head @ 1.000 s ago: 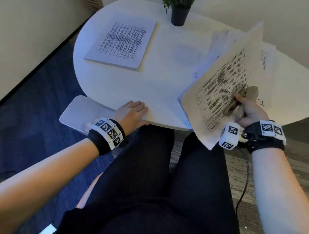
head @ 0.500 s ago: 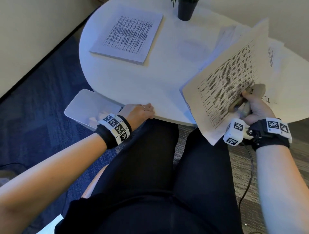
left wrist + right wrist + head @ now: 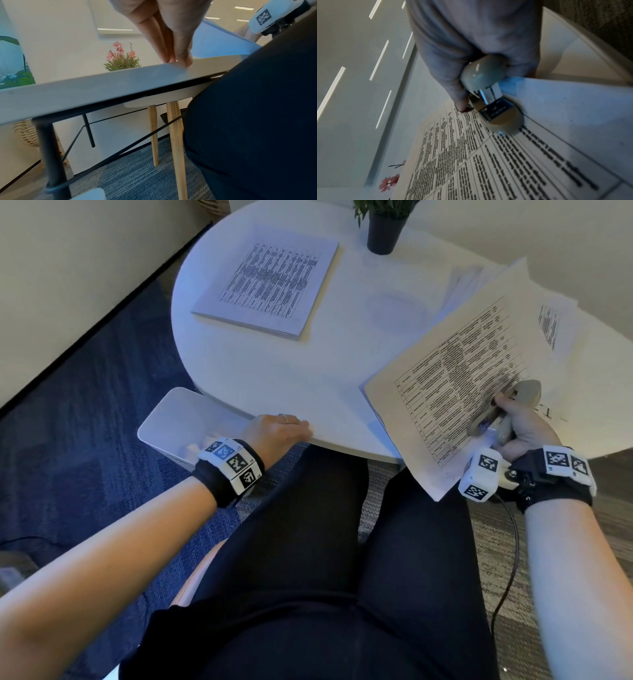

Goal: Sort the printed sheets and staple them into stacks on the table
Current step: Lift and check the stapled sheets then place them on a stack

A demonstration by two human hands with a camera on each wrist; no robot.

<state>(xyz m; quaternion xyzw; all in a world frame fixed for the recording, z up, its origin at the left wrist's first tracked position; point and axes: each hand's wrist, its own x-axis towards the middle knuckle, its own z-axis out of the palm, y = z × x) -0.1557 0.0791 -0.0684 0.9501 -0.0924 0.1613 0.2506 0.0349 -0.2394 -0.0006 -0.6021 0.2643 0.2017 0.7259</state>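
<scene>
One stack (image 3: 267, 287) lies finished; my right hand (image 3: 524, 433) grips stapler (image 3: 503, 412) plus loose sheets (image 3: 455, 392); left hand (image 3: 277, 431) rests flat, fingers straight.

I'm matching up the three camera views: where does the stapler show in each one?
Head: stapler at right, gripped by the right hand, against the raised printed sheet.
Left wrist: not in it.
Right wrist: stapler at centre, below the hand.
Shared landmark: the printed sheet.
</scene>
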